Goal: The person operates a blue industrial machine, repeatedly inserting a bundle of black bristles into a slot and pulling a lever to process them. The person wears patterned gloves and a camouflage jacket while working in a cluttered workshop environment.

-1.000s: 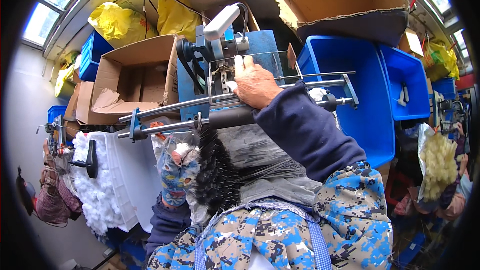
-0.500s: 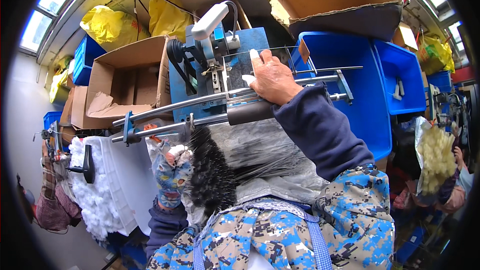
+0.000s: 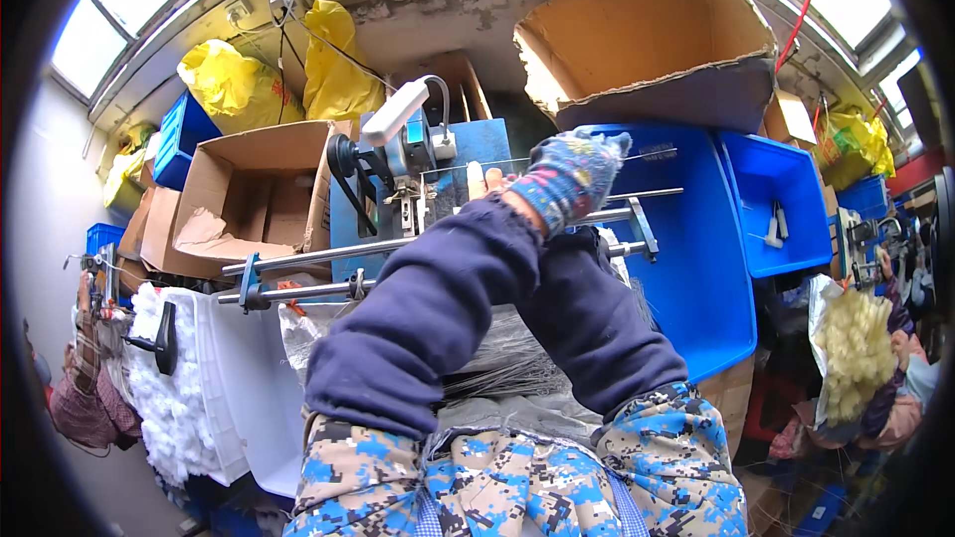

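A bench machine with a blue bed (image 3: 487,136) and a white lamp head (image 3: 396,113) stands in front of me, two steel guide rods (image 3: 288,261) running across it. My left hand (image 3: 582,177), in a patterned glove, reaches over my right forearm to the machine's right side, beside a thin wire (image 3: 652,153). Its fingers look curled; what they hold is hidden. My right hand (image 3: 485,181) rests at the bed, two fingers stretched out, one wrapped in white; my left sleeve covers the rest. Dark, thin bristles (image 3: 507,368) lie on a grey sheet over my lap.
Blue bins (image 3: 741,318) stand right of the machine, below a large cardboard box (image 3: 647,89). Another open box (image 3: 254,259) and yellow bags (image 3: 234,85) are at the left. A white tub (image 3: 254,378) with fluffy white material stands nearby. Other people work at both sides.
My left hand has swung from the lower left up across my right arm. The black bristle bundle beside it is out of sight. The view has shifted; my right hand stays at the machine.
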`<action>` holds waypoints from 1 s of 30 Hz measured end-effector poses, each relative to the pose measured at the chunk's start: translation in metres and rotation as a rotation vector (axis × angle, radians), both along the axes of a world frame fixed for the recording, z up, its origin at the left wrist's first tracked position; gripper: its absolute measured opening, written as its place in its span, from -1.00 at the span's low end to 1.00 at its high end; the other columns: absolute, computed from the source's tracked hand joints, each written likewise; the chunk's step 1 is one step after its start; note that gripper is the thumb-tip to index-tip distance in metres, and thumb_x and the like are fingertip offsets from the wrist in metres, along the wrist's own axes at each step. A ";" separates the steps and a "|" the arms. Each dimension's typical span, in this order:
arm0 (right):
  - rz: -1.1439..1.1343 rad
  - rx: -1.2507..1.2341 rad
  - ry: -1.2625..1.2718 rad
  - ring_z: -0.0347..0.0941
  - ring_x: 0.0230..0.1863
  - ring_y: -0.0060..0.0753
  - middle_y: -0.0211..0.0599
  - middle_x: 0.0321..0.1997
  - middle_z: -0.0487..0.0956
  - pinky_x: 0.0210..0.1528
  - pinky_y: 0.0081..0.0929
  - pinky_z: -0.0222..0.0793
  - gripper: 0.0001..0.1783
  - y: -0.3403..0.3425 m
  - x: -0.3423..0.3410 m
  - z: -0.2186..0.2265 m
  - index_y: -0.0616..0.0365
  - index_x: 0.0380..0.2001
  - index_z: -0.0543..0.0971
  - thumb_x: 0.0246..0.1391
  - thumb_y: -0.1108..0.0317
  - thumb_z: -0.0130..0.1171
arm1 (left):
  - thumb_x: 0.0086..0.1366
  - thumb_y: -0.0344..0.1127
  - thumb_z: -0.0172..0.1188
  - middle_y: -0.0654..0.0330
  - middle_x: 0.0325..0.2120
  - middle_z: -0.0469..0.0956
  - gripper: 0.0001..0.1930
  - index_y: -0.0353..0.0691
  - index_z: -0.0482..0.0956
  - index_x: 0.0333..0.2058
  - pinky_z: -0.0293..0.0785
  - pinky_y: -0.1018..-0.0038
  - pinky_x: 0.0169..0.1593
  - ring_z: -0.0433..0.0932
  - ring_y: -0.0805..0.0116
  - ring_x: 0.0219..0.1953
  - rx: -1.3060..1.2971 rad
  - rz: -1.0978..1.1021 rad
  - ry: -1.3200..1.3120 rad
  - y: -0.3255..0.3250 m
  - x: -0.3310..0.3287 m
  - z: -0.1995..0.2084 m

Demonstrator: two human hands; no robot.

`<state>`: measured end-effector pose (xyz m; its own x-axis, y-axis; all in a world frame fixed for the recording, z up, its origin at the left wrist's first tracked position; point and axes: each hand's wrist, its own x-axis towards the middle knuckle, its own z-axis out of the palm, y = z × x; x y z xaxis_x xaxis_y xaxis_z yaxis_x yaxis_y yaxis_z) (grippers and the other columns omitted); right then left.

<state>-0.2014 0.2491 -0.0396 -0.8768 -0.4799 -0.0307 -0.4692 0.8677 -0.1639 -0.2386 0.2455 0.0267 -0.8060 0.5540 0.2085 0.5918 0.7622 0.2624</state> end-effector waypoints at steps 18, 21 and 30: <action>0.057 -0.010 -0.067 0.24 0.04 -0.13 -0.07 0.03 0.31 0.05 -0.20 0.16 -0.43 -0.019 0.021 -0.005 0.19 0.05 0.34 0.05 0.06 0.06 | 0.36 -0.22 -0.28 -0.04 -0.35 0.57 -0.65 -0.29 0.40 -0.09 0.48 0.23 -0.19 0.57 0.06 -0.27 0.022 0.260 -0.073 0.010 -0.019 -0.039; 0.050 -0.007 -0.075 0.22 0.08 -0.13 -0.08 0.06 0.30 0.09 -0.19 0.13 -0.43 -0.022 0.020 -0.006 0.16 0.07 0.34 0.06 0.05 0.05 | 0.37 -0.22 -0.30 -0.05 -0.36 0.57 -0.64 -0.29 0.40 -0.09 0.48 0.22 -0.20 0.58 0.06 -0.28 0.042 0.265 -0.077 0.008 -0.015 -0.040; 0.071 -0.014 -0.095 0.14 0.19 -0.12 -0.11 0.17 0.26 0.18 -0.16 0.03 -0.43 -0.021 0.013 -0.003 0.10 0.10 0.33 0.08 0.03 0.02 | 0.39 -0.20 -0.36 -0.07 -0.40 0.58 -0.61 -0.30 0.41 -0.09 0.49 0.19 -0.26 0.59 0.04 -0.32 0.147 0.288 -0.040 -0.027 -0.006 -0.021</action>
